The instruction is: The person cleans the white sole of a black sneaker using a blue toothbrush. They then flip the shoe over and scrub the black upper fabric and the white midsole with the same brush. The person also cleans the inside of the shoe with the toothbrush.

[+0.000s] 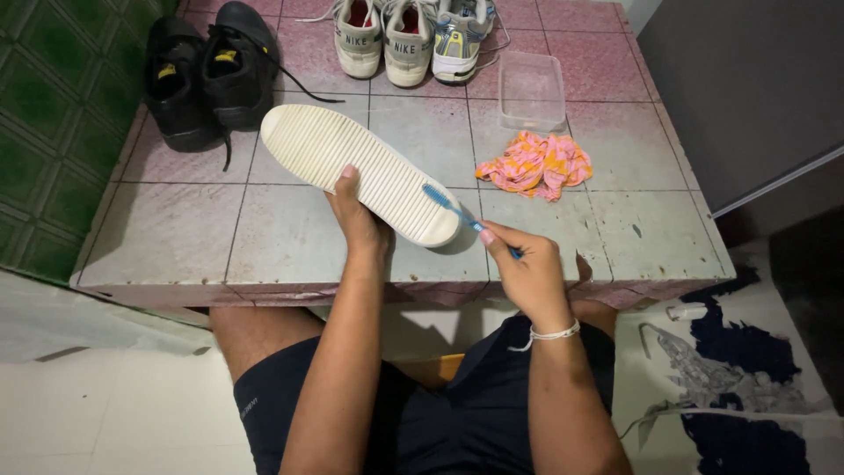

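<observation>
Gripping a white ribbed-sole shoe [356, 167] from beneath, the left hand [359, 220] rose at 12 o'clock from its forearm, fingers clamped on the sole's edge, sole up, above the tiled pink-grey table [176, 237]. The right hand [526, 268], fingers pinched on a blue plastic toothbrush [457, 211], pointed it toward 10 o'clock, bristles touching the heel. An orange-pink patterned cloth [536, 164] lay at 1 o'clock.
</observation>
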